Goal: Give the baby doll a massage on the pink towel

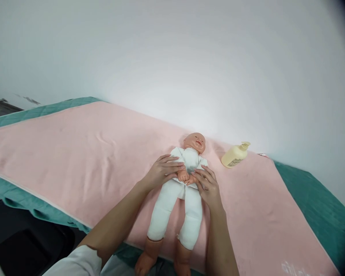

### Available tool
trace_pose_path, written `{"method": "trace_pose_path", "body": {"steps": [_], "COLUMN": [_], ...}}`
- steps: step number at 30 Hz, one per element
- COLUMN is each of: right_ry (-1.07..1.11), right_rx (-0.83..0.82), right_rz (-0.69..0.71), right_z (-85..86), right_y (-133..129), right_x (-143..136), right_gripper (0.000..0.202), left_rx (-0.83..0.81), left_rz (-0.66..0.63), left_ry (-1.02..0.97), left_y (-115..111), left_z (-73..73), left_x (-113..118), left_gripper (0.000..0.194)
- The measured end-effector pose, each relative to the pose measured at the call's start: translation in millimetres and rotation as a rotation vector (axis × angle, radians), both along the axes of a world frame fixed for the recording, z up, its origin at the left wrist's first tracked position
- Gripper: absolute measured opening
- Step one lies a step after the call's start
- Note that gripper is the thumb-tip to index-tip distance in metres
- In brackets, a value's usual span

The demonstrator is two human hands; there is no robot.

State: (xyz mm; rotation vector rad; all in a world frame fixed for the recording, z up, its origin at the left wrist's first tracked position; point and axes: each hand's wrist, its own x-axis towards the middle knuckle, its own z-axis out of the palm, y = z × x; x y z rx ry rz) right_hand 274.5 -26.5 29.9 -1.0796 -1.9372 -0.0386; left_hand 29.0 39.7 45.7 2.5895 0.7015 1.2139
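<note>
l hand [164, 171] reached in from lower l, palm down, grip apart, fingers laid across doll's [190, 158] arm; r hand [208, 186] came up from below, wrist bent in, grip also apart, fingers spread on doll's other arm; doll lay face up on pink blanket [74, 153], head away, feet nearest; pump bottle [234, 156] stood r of it, nr wall [172, 65]

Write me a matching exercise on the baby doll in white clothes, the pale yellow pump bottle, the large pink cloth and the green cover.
1. Baby doll in white clothes
2. Pale yellow pump bottle
3. Large pink cloth
4. Green cover

A. Shows beyond another cloth's edges
B. Near the doll's head, touched by neither hand
C. Face up, under the left hand and right hand
D. Spread directly beneath doll and bottle

Pairs: 1-C, 2-B, 3-D, 4-A
</note>
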Motion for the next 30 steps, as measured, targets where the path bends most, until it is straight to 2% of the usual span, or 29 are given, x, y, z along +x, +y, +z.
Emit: {"method": "trace_pose_path", "body": {"steps": [9,16,19,24,27,30], "right_ry": [0.104,0.260,0.451,0.906,1.062,1.201], "right_rx": [-0.159,-0.127,-0.125,-0.034,0.016,-0.047], "right_rz": [0.099,0.068,0.000,-0.204,-0.336,-0.431], "right_z": [5.9,4.2,2.2,6.5,10.3,9.2], "right_y": [-6.6,-3.9,-4.1,-4.0,-3.7,-4.7], "right_x": [3.3,6.2,7.3,5.8,9.7,19.0], "right_gripper": [0.038,0.031,0.033,0.045,0.047,0.046], "left_rx": [0.115,0.113,-0.011,-0.404,-0.576,-0.738], "left_rz": [0.000,0.016,0.116,0.392,0.413,0.386], "left_ry": [-0.022,-0.161,-0.314,-0.620,-0.864,-1.100], "left_y": [-0.3,-0.9,-5.6,-11.8,-6.8,2.4], "left_z": [-1.5,-4.3,-2.0,5.6,8.2,7.3], "left_x": [-1.8,1.1,0.4,-3.5,-6.5,-11.2], "left_gripper": [0.029,0.027,0.026,0.033,0.034,0.036]}}
